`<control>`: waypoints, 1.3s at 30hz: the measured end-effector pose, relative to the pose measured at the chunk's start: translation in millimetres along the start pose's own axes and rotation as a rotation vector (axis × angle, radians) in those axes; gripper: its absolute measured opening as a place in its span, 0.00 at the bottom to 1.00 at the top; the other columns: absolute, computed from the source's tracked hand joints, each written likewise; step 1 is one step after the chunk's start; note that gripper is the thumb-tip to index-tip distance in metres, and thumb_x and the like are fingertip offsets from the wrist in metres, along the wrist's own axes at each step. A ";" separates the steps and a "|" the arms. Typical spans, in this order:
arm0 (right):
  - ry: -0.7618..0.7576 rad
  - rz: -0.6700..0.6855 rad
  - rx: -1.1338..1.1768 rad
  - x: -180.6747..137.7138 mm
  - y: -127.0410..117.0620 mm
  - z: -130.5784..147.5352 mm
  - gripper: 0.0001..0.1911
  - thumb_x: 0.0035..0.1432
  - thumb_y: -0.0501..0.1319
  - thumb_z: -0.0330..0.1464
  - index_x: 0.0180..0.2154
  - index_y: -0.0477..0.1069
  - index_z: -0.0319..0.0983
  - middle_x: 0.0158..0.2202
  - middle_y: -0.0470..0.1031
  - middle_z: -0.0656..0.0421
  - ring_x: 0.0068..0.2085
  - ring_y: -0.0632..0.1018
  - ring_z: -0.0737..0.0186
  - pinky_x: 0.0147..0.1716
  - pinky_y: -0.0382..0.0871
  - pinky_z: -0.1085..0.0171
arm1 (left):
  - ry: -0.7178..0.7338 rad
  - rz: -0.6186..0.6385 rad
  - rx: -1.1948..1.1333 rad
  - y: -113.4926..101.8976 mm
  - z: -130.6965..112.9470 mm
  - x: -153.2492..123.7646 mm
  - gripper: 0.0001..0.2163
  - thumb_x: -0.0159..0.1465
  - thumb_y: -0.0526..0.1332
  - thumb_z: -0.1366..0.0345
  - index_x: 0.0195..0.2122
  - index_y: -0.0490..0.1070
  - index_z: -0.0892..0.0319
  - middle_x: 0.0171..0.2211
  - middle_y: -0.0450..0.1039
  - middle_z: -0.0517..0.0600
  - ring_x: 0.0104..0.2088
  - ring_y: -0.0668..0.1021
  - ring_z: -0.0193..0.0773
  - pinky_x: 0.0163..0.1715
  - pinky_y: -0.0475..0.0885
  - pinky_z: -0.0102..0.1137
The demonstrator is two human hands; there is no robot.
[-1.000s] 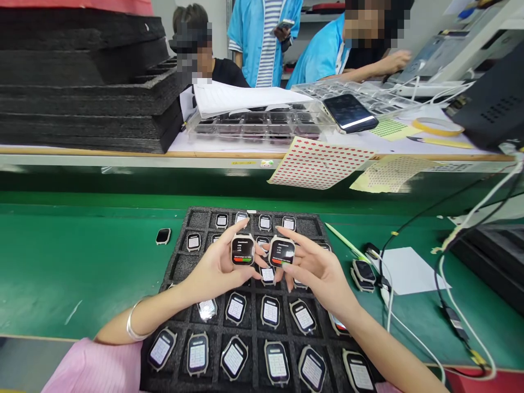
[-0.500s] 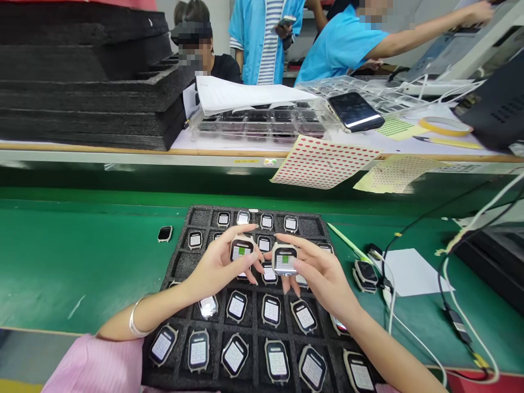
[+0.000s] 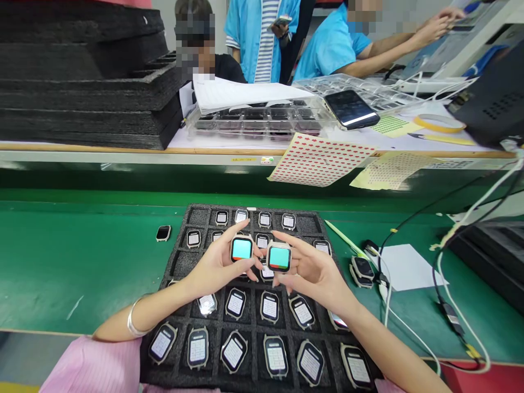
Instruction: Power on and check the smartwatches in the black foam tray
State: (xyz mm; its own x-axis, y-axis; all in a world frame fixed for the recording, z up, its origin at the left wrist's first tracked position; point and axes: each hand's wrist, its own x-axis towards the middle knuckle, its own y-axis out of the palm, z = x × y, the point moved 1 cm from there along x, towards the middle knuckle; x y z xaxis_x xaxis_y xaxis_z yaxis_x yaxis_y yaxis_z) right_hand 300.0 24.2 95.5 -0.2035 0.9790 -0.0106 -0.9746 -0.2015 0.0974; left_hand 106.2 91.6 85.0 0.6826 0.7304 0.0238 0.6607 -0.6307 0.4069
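Above foam tray, hands' fingers hide both watch cases; on-screen text unreadable.

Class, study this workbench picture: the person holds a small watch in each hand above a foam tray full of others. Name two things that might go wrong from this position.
1. Each watch, one in the left hand and one in the right hand, is pinched only by fingertips; either might slip onto the watches in the foam tray below.
2. The white cable lies close by the right forearm and might snag, dragging the loose watches beside the tray.
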 end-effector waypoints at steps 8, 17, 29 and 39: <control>0.100 0.013 -0.580 32.5 -97.5 -15.0 0.34 0.53 0.67 0.43 0.57 0.63 0.36 0.39 0.78 0.51 0.35 0.80 0.54 0.31 0.77 0.59 | -0.015 0.007 0.194 -29.1 11.9 3.3 0.41 0.58 0.67 0.68 0.66 0.40 0.47 0.45 0.66 0.52 0.43 0.78 0.43 0.41 0.76 0.38; -0.017 -0.129 -1.251 52.5 -190.9 -49.8 0.28 0.57 0.58 0.48 0.51 0.72 0.35 0.43 0.74 0.45 0.42 0.74 0.45 0.43 0.69 0.51 | 0.115 -0.210 1.262 -159.0 3.0 33.3 0.18 0.60 0.62 0.60 0.49 0.63 0.61 0.49 0.67 0.58 0.53 0.68 0.52 0.55 0.61 0.47; -0.014 -0.026 -1.497 85.6 -133.5 -51.9 0.18 0.57 0.62 0.41 0.45 0.74 0.37 0.49 0.70 0.43 0.51 0.69 0.38 0.47 0.65 0.45 | 0.029 0.057 1.647 -139.0 -1.2 67.1 0.17 0.59 0.62 0.62 0.49 0.67 0.60 0.49 0.66 0.58 0.53 0.65 0.55 0.53 0.58 0.48; -0.096 -0.187 -0.996 81.1 -134.1 -23.9 0.22 0.50 0.67 0.47 0.38 0.74 0.36 0.48 0.74 0.42 0.51 0.73 0.37 0.51 0.64 0.40 | 0.013 0.009 1.249 -120.0 9.5 94.0 0.15 0.52 0.70 0.61 0.36 0.69 0.62 0.43 0.70 0.56 0.49 0.71 0.51 0.52 0.62 0.50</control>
State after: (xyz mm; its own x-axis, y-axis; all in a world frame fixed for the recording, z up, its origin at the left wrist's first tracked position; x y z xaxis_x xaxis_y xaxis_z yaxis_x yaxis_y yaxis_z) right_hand 411.9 129.9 57.8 -0.0743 0.9869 0.1431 -0.6337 0.0641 -0.7709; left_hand 94.1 233.5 29.7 0.6901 0.7229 0.0338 0.5054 -0.4479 -0.7375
